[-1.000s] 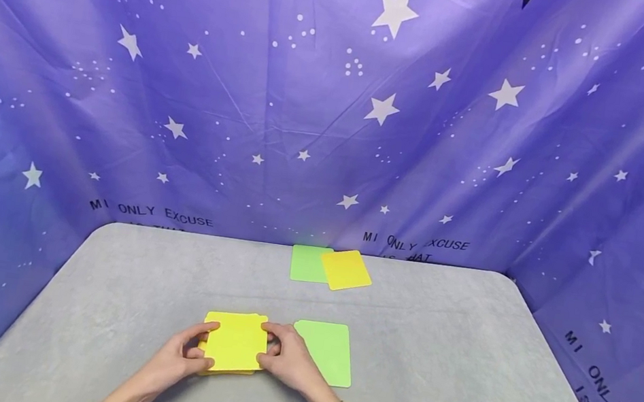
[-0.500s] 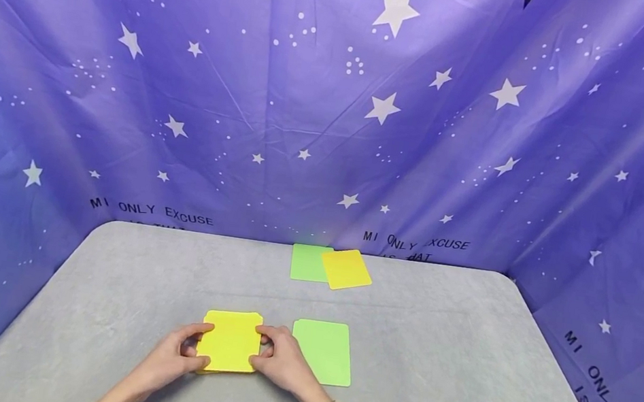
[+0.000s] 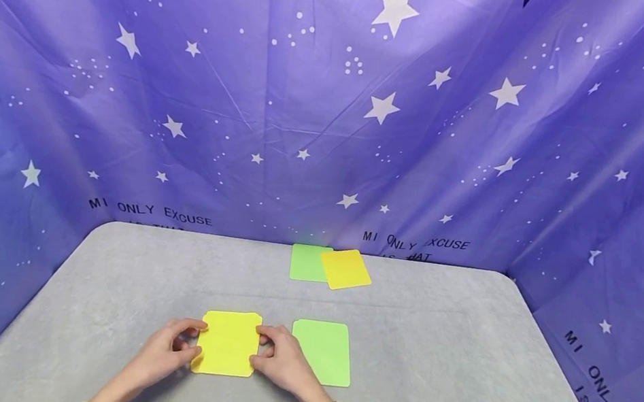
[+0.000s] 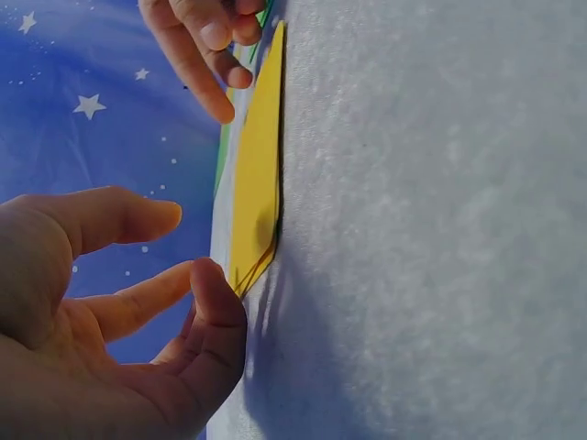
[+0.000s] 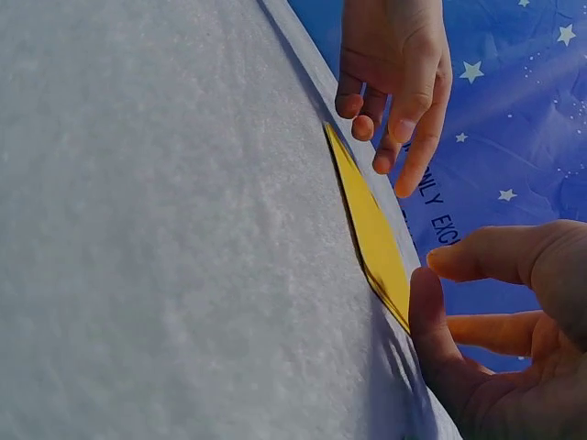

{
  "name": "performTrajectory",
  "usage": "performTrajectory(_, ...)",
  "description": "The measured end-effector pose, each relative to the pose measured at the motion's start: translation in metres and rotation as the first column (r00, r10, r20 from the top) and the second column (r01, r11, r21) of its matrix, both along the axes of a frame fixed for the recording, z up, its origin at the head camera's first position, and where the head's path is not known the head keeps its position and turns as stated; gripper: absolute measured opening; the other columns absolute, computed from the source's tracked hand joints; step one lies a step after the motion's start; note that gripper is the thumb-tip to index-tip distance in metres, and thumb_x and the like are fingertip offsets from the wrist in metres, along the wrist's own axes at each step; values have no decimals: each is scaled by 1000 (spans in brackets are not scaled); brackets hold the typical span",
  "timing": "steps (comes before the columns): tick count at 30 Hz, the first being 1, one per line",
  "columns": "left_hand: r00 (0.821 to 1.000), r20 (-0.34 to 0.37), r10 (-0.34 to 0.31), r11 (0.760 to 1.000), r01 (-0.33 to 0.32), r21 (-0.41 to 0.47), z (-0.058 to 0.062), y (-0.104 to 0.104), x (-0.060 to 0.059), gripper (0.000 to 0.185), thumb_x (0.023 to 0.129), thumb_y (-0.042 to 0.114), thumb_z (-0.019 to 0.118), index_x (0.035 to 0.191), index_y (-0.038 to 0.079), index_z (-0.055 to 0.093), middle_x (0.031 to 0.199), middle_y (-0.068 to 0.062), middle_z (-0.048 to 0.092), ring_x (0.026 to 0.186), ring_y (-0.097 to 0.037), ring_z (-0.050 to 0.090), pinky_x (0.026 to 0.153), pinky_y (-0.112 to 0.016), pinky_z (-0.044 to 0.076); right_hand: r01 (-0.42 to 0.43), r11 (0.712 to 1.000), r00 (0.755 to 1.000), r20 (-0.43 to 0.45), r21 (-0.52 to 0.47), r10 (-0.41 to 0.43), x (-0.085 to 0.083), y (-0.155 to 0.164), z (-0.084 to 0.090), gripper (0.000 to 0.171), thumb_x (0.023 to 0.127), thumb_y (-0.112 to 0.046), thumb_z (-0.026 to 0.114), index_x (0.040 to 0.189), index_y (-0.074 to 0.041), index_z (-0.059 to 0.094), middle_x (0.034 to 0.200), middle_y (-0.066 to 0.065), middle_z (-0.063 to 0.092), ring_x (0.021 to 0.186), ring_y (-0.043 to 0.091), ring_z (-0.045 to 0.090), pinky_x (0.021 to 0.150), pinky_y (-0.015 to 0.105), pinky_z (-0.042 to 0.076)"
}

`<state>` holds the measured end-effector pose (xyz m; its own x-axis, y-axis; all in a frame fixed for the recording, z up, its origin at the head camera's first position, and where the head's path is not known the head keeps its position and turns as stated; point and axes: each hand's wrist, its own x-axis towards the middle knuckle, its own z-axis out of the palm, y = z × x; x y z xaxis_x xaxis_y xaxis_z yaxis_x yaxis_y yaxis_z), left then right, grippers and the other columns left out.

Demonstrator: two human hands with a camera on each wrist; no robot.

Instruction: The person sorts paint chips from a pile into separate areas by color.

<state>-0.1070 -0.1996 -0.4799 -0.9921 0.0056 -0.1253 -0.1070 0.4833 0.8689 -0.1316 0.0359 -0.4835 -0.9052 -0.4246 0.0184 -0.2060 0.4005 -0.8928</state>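
Observation:
A stack of yellow square cards (image 3: 227, 346) with rounded corners lies on the grey table, its edges nearly lined up. At its left side is my left hand (image 3: 161, 350), thumb and forefinger tips at the edge and well apart from each other. My right hand (image 3: 287, 361) touches the opposite edge in much the same way, thumb nearer to me. In the right wrist view, the right thumb (image 5: 429, 307) meets the corner of the yellow stack. To the right of that hand lies a green square card (image 3: 331, 353), partly behind the wrist; a second edge shows under its top-left corner.
Near the table's far edge, a yellow card (image 3: 347, 270) lies askew over part of another green card (image 3: 307, 264). The grey table (image 3: 457, 385) meets a purple star-printed curtain (image 3: 337, 93) at the back and on both sides.
The yellow stack has shifted slightly left and its edges line up better. My left fingertips have drawn back from over the cards to the left edge; my right hand has moved slightly left.

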Motion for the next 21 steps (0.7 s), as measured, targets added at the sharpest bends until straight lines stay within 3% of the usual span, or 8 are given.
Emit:
performTrajectory(7,999,-34,-39,999,40,32,1,5,-2,37,77,-2,72,112,-1,64,104,-11,54,72,-16,53,50,-25,46,18,1000,1000,-20,3,-18,-5,11,2,46,76,0,70,121,7,59,93,5,56,71,5,54,62,21,47)
performTrajectory(13,993,-75,-87,995,90,43,3,22,-5,33,78,-2,71,110,1,65,100,-10,55,71,-16,51,56,-24,44,40,998,998,43,-53,-37,-8,26,6,47,79,-1,68,125,6,57,97,10,57,72,10,59,59,23,50)
performTrajectory(21,980,-137,-146,984,158,85,2,44,-14,35,77,-2,70,112,0,63,97,-10,56,70,-15,54,59,-25,46,77,994,996,58,-83,-72,-12,52,5,46,81,0,68,124,8,56,96,13,59,75,15,63,58,23,50)
